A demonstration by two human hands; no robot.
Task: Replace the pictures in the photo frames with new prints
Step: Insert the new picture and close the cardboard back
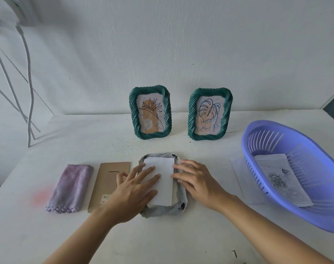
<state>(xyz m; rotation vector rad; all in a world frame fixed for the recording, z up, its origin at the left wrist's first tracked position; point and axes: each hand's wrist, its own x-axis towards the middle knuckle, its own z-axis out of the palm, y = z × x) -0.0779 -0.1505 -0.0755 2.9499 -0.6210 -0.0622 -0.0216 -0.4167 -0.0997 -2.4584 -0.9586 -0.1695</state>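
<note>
A photo frame [178,204] lies face down on the white table, its grey back rim showing. A white print [163,184] lies blank side up in its opening. My left hand [132,189] presses flat on the print's left half with straight fingers. My right hand [197,180] rests on the frame's right rim, its fingertips touching the print's right edge. The brown cardboard backing board [105,180] lies just left of the frame, partly under my left hand. Two green twisted frames stand against the wall, one with a flower drawing [150,112] and one with a leaf drawing [210,113].
A folded purple cloth [70,187] lies at the left. A purple plastic basket [314,212] at the right holds a print with a rose drawing [282,178]. A sheet of paper [240,176] lies under the basket's left side. White cables hang at the far left.
</note>
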